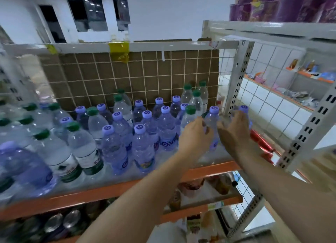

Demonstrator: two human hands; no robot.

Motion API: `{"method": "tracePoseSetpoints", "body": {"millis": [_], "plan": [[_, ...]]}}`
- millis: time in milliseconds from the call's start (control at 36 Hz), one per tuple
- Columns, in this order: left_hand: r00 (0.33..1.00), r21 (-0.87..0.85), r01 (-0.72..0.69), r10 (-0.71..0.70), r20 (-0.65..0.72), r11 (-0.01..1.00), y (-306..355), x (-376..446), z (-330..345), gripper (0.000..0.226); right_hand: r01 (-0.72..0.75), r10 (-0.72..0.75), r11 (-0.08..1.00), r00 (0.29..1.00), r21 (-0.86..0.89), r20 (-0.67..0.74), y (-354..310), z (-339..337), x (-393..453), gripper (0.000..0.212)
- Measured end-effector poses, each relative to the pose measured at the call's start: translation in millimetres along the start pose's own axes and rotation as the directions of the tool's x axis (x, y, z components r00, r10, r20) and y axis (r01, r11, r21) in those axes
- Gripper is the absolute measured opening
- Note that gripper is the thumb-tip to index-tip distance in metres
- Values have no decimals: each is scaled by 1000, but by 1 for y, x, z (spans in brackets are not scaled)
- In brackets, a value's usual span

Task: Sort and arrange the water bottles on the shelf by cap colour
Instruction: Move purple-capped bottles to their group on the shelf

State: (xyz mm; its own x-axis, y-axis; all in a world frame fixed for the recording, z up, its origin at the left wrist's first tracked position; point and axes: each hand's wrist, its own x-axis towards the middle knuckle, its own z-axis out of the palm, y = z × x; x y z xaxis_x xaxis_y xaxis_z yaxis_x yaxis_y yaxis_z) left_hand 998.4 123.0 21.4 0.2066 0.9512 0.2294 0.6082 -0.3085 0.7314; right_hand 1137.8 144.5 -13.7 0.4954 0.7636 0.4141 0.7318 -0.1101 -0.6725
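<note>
Many clear water bottles stand on the shelf board (209, 167), purple caps and green caps mixed. A purple-capped group (140, 129) fills the middle, and green-capped bottles (73, 126) stand at the left and back right (196, 93). My left hand (195, 134) curls its fingers on the body of a purple-capped bottle (214, 109) at the right end. My right hand (234, 128) wraps around another purple-capped bottle (243, 108) beside the shelf post and hides most of it.
A brown board behind a white wire grid (127, 75) backs the shelf. A white perforated post (236, 75) stands at the right end. Red packs (261, 142) lie beyond it. Cans and jars fill the lower shelves (61, 222).
</note>
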Motion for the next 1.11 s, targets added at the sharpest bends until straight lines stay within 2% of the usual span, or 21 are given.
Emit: {"method": "tracePoseSetpoints", "body": {"millis": [111,222,306,361,528,778,944,1111], "plan": [[997,66,-22,27,-77,998,-16,-17,-40,17,81,-80,993,997,83,-13,-36,10,-24,37],[992,85,-4,15,-125,996,-41,-38,-79,18,143,-148,984,988,107,41,-68,24,-51,37],[989,96,15,-1,-149,995,-62,-56,-108,26,159,-167,980,984,121,64,-92,36,-75,24],[986,73,29,-17,-165,997,-76,-69,-128,22,146,-157,981,985,131,75,-108,44,-93,20],[980,28,63,-56,-192,998,-123,-104,-184,18,180,-197,973,973,141,117,-161,67,-141,22],[959,101,171,-142,-246,980,-191,-159,-262,20,245,-275,949,951,197,142,-236,107,-210,14],[923,144,254,-195,-333,956,-228,-188,-316,18,285,-337,933,905,218,258,-287,136,-255,20],[844,119,394,-307,-440,911,-265,-213,-360,19,380,-471,871,824,310,314,-332,164,-292,17]]}}
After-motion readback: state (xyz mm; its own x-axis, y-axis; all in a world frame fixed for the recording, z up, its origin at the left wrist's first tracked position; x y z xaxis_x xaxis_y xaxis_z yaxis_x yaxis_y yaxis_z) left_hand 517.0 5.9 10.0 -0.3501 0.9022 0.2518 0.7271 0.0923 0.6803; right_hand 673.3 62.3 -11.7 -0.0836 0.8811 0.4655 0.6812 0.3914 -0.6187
